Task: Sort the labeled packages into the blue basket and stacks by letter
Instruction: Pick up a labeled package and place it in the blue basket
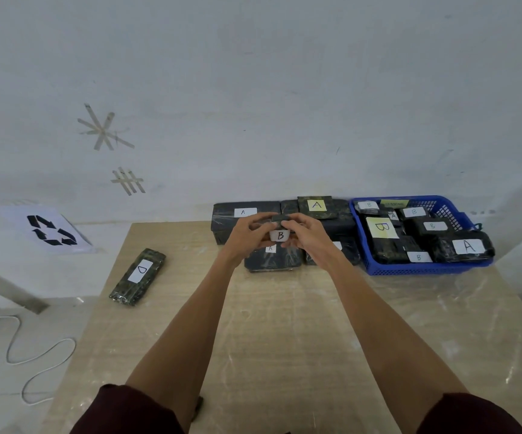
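Dark, camouflage-patterned wrap covers every package; white or yellow paper labels carry the letters. The left hand (247,234) and right hand (308,238) are brought close together above the worktop (284,324), each pinching one end of the small B package (280,234) with curled fingers.

The package is held off the surface with its label turned toward the camera, probably so that the letter can be read before a destination is chosen. It hangs in front of the A stack (316,205), which stands against the wall at the far edge, and to the left of the blue basket (425,271).

The basket holds mostly B labels, so it is the likely target (an A-labelled package (468,246) also lies at its front right, and whether that one belongs there cannot be told). A lone D package (137,274) lies well apart at the left edge of the worktop, apparently the start of its own group.

The B package is small and compact, its wrap dull and dark. A white label curves round its near face, with the letter handwritten in black. Its far side is hidden by the fingers.
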`<act>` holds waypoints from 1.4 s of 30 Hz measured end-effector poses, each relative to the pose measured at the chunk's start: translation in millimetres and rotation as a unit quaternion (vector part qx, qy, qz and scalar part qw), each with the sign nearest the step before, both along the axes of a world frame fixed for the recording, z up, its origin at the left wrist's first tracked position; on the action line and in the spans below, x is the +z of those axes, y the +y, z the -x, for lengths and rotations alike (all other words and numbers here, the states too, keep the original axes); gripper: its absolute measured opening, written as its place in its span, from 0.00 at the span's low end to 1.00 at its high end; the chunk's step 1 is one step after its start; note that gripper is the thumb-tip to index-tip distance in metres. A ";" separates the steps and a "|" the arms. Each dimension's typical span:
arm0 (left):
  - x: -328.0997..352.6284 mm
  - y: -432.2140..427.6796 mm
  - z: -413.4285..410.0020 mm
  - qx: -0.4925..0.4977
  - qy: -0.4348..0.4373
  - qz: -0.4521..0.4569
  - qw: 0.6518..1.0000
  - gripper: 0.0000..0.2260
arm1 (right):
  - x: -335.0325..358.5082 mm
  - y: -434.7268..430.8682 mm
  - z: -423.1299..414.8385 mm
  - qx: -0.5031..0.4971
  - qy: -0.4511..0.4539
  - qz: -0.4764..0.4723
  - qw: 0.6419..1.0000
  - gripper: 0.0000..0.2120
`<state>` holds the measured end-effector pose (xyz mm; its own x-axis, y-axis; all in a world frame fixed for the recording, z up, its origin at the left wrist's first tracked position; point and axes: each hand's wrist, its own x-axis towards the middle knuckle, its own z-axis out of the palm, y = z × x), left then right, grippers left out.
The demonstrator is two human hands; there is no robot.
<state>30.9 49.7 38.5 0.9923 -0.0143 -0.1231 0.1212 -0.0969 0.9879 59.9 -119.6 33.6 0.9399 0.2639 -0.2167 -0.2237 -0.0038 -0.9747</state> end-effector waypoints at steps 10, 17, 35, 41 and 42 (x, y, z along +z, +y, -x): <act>0.4 -2.0 1.3 0.010 0.005 0.003 1.000 0.11 | -2.0 1.9 1.6 -0.010 -0.034 0.017 0.999 0.09; 4.1 -5.6 4.2 0.013 -0.008 0.012 1.000 0.10 | -0.5 -0.5 6.5 -0.008 -0.049 0.008 0.999 0.10; 9.8 -3.7 5.7 -0.010 -0.046 -0.009 0.999 0.19 | -2.9 -1.9 1.0 -0.014 0.019 -0.040 0.999 0.09; 3.6 1.0 0.3 0.009 -0.002 0.011 1.000 0.14 | 0.3 3.5 -0.9 -0.005 -0.016 -0.025 1.000 0.10; 3.9 0.9 -0.4 0.011 -0.002 0.009 1.000 0.13 | 0.5 3.8 -0.9 -0.005 -0.023 -0.020 1.000 0.10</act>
<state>31.3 50.7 42.4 0.9930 0.0060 -0.1181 0.1182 -0.0759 0.9901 60.8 -115.9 34.1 0.9509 0.2629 -0.1634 -0.1794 0.0376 -0.9831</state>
